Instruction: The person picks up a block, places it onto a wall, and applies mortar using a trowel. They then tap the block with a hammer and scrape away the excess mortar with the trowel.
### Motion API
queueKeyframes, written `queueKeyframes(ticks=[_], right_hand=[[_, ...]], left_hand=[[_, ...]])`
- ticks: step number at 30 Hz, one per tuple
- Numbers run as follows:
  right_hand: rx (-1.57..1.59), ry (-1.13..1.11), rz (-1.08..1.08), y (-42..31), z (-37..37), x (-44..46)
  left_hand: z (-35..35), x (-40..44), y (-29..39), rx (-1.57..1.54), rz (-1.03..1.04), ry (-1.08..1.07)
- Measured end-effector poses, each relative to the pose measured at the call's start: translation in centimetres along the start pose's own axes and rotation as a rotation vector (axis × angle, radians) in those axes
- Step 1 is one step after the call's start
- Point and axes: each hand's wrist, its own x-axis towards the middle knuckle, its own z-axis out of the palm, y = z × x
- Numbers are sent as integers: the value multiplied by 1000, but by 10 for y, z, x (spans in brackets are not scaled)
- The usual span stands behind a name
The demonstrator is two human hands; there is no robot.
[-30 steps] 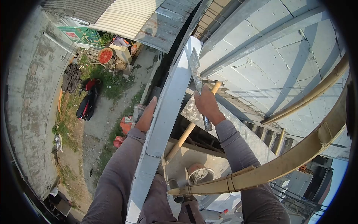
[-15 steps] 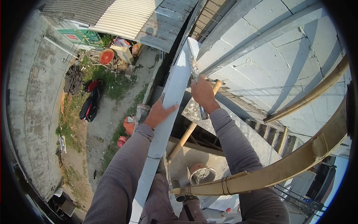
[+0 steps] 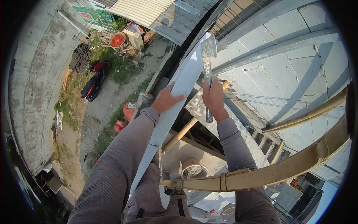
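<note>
My left hand point(image 3: 166, 99) rests on the long pale block ledge point(image 3: 156, 128), thumb across its top and the other fingers over its outer edge; nothing is held in it. In my right hand point(image 3: 213, 98) is the handle of a trowel point(image 3: 207, 56), just right of the ledge. Its mortar-stained blade points away from me, beside the ledge's far end, and the handle's butt sticks out below my fist.
A bamboo pole point(image 3: 182, 135) and a curved plank point(image 3: 257, 178) cross near my arms. Below stand a mortar bucket point(image 3: 194, 170) and a speckled board point(image 3: 235, 127). Block walls point(image 3: 287, 74) rise at right; a motorcycle point(image 3: 93, 84) is on the ground far below.
My left hand has come from the ledge's outer side onto its top. My right hand still holds the trowel, whose blade has turned to show more of its broad face. The view has shifted.
</note>
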Motion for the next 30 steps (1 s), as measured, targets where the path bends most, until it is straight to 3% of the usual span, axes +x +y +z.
queueKeyframes(ticks=[2, 5, 11, 13, 14, 16, 17, 19, 20, 22, 26, 30], right_hand=[[-18, -55, 15, -2, 6, -16], [-62, -133, 41, 15, 22, -24], [-66, -241, 31, 37, 12, -25], [293, -201, 295, 29, 10, -40], [291, -202, 292, 26, 14, -50], [527, 52, 365, 23, 25, -68], [523, 49, 366, 25, 27, -67], [692, 48, 629, 37, 32, -68], [693, 48, 631, 44, 34, -64], [917, -95, 928, 58, 37, -47], [941, -356, 872, 62, 47, -56], [808, -247, 810, 43, 19, -92]], left_hand=[[1, 1, -4, 15, -46, -76], [4, -8, 2, 159, -37, 53], [-2, -13, 9, 89, -103, -19], [-6, -13, 10, 84, -108, -33], [-6, -13, 11, 58, -116, -47], [-7, -9, 5, 27, -128, -64], [-7, -6, 2, -35, -89, -72], [-5, -3, -2, -97, -51, -84], [-5, -3, -3, -99, -28, -84], [-4, -1, -7, -102, -9, -78], [-9, -1, -4, -79, 45, -56], [-13, -2, -2, -113, -70, -181]])
